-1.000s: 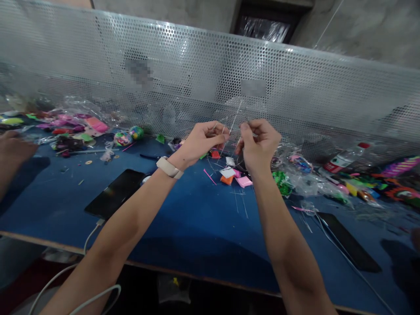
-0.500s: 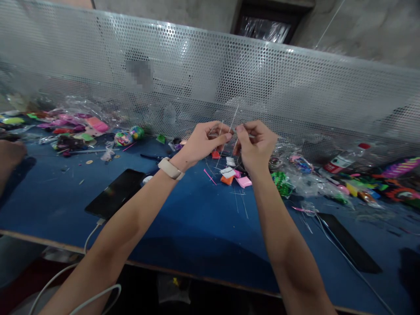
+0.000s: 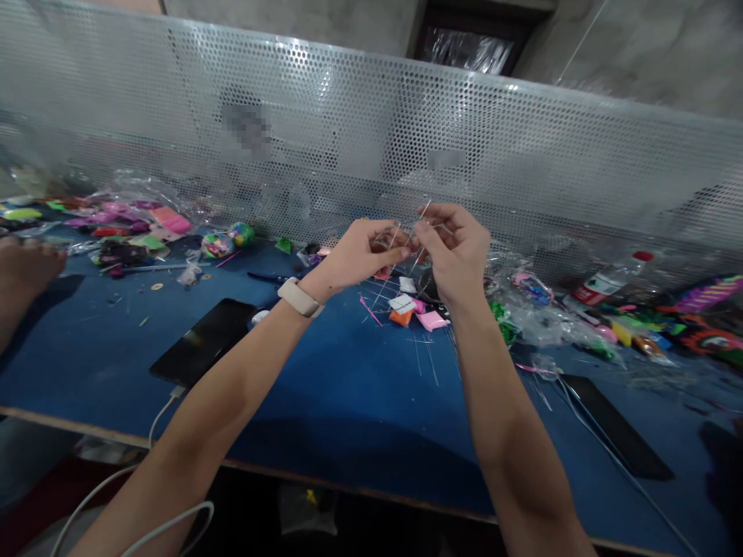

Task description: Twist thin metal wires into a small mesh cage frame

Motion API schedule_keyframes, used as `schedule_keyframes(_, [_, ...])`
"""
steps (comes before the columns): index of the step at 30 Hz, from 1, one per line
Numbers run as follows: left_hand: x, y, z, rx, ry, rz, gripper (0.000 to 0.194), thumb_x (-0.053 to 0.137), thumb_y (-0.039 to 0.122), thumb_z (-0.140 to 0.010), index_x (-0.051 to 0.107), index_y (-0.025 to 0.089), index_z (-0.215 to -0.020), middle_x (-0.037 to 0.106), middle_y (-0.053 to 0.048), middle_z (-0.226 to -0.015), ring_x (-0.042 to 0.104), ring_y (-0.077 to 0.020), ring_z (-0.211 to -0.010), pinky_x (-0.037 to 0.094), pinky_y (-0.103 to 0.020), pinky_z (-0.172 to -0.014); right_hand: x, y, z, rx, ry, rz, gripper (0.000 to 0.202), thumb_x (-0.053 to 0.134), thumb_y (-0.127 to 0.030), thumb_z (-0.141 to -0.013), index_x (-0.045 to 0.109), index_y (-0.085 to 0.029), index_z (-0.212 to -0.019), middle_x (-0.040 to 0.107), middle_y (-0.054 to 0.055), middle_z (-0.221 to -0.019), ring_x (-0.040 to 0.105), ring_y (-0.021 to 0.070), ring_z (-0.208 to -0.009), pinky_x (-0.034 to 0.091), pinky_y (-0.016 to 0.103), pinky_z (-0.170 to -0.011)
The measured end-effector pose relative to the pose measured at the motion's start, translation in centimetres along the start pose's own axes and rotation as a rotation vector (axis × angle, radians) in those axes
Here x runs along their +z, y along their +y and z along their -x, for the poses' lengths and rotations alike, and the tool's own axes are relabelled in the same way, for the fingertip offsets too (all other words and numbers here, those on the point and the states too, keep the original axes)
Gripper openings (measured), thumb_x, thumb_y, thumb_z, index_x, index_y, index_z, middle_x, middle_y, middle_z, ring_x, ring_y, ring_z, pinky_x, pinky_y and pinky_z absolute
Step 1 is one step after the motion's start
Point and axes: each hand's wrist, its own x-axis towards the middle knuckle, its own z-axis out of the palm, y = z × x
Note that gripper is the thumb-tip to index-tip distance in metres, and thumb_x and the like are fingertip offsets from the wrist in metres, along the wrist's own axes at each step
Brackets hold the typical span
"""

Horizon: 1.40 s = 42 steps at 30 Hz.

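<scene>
Raised over the blue table (image 3: 348,402), my left hand (image 3: 371,249) pinches thin pale wires (image 3: 394,238) between thumb and fingers. Close beside it on the right, my right hand (image 3: 456,247) is closed on another thin wire (image 3: 426,207), whose tip sticks up above the thumb. The wires cross between the two hands, and their lower ends hang down. Below lie a white piece (image 3: 402,303), an orange packet (image 3: 400,318), a pink packet (image 3: 433,320) and a thin pink stick (image 3: 370,311). Several loose wires (image 3: 430,360) rest nearer me.
A black phone (image 3: 203,340) with a cable lies left, a dark flat device (image 3: 618,425) right. Beyond stand a perforated metal screen (image 3: 348,131) and a bottle (image 3: 604,285). Colourful scraps (image 3: 128,224) lie along the back. Another person's hand (image 3: 26,271) is at the far left.
My right hand has moved slightly up, and the long wire between my hands now sits lower and further right. The other person's hand at the left has come further into view.
</scene>
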Motion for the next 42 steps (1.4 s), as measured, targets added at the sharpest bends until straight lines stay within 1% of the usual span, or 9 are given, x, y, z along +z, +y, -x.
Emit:
schedule_keyframes(4, [-0.4, 0.1, 0.0, 0.014, -0.011, -0.139, 0.012, 0.079, 0.023, -0.094, 0.073, 0.019, -0.083, 0.068, -0.001, -0.075, 0.058, -0.0131, -0.067, 0.046, -0.030, -0.066, -0.4, 0.3, -0.4, -0.021, 0.010, -0.013, 0.030, 0.091, -0.050, -0.087, 0.074, -0.028, -0.097, 0.068, -0.001, -0.089, 0.068, 0.0149, -0.072, 0.055, 0.027, -0.054])
schedule_keyframes(8, [-0.3, 0.4, 0.0, 0.029, -0.036, -0.247, 0.020, 0.078, 0.030, -0.097, 0.069, 0.021, -0.082, 0.066, 0.000, -0.072, 0.055, -0.0132, -0.063, 0.042, -0.030, -0.063, -0.9, 0.1, -0.5, 0.017, -0.013, 0.008, 0.023, 0.090, -0.042, -0.089, 0.073, -0.028, -0.092, 0.067, -0.002, -0.085, 0.065, 0.0138, -0.067, 0.059, 0.030, -0.059])
schedule_keyframes(13, [0.4, 0.4, 0.2, 0.035, 0.007, -0.192, 0.017, 0.065, 0.031, -0.109, 0.065, 0.023, -0.094, 0.067, -0.001, -0.072, 0.063, -0.0148, -0.059, 0.049, -0.031, -0.061, -1.0, -0.3, -0.2, -0.006, -0.068, 0.017, 0.021, 0.091, -0.037, -0.090, 0.074, -0.027, -0.094, 0.069, -0.001, -0.094, 0.063, 0.0121, -0.066, 0.058, 0.030, -0.058])
schedule_keyframes(18, [0.6, 0.3, 0.3, 0.050, 0.020, -0.183, 0.018, 0.062, 0.025, -0.110, 0.060, 0.021, -0.092, 0.066, 0.001, -0.081, 0.061, -0.0090, -0.052, 0.050, -0.025, -0.054, -1.2, -0.4, 0.0, -0.115, -0.120, 0.133, 0.016, 0.087, -0.038, -0.095, 0.075, -0.029, -0.101, 0.072, 0.000, -0.105, 0.066, 0.0125, -0.068, 0.058, 0.032, -0.059])
schedule_keyframes(23, [0.5, 0.2, 0.1, 0.056, 0.039, -0.237, 0.020, 0.059, 0.021, -0.110, 0.060, 0.020, -0.090, 0.068, 0.001, -0.084, 0.061, -0.0057, -0.048, 0.046, -0.022, -0.048, -1.6, -0.6, 0.0, -0.260, -0.113, 0.271, 0.010, 0.085, -0.036, -0.098, 0.076, -0.032, -0.101, 0.071, 0.004, -0.116, 0.073, 0.0205, -0.093, 0.065, 0.038, -0.073])
schedule_keyframes(27, [0.6, -0.1, 0.1, 0.084, 0.060, -0.261, 0.018, 0.059, 0.021, -0.110, 0.062, 0.020, -0.092, 0.072, -0.001, -0.089, 0.062, -0.0063, -0.051, 0.047, -0.023, -0.048, -1.8, -0.7, 0.0, -0.324, -0.129, 0.323, 0.007, 0.083, -0.035, -0.099, 0.077, -0.034, -0.101, 0.070, 0.005, -0.114, 0.072, 0.0247, -0.100, 0.068, 0.045, -0.085])
schedule_keyframes(35, [0.0, -0.5, 0.0, 0.091, 0.106, -0.307, 0.014, 0.059, 0.020, -0.107, 0.065, 0.021, -0.095, 0.075, -0.003, -0.093, 0.068, -0.0108, -0.061, 0.053, -0.026, -0.054, -2.3, -0.8, 0.1, -0.450, -0.200, 0.430, 0.007, 0.082, -0.026, -0.093, 0.079, -0.031, -0.092, 0.076, 0.006, -0.118, 0.074, 0.0311, -0.109, 0.061, 0.059, -0.106])
schedule_keyframes(39, [0.1, -0.3, 0.1, 0.087, 0.106, -0.342, 0.016, 0.059, 0.020, -0.108, 0.065, 0.020, -0.093, 0.073, -0.002, -0.091, 0.067, -0.0095, -0.057, 0.051, -0.026, -0.052, -2.3, -0.9, 0.0, -0.410, -0.224, 0.371, 0.011, 0.081, -0.029, -0.095, 0.077, -0.030, -0.085, 0.078, 0.005, -0.122, 0.075, 0.0293, -0.106, 0.060, 0.058, -0.106])
schedule_keyframes(42, [0.3, 0.1, 0.2, 0.079, 0.114, -0.348, 0.015, 0.059, 0.022, -0.109, 0.066, 0.020, -0.095, 0.073, -0.002, -0.091, 0.065, -0.0087, -0.053, 0.050, -0.026, -0.051, -2.3, -0.7, -0.3, -0.268, -0.184, 0.255, 0.014, 0.085, -0.039, -0.095, 0.076, -0.030, -0.087, 0.078, 0.005, -0.120, 0.075, 0.0285, -0.111, 0.064, 0.052, -0.100])
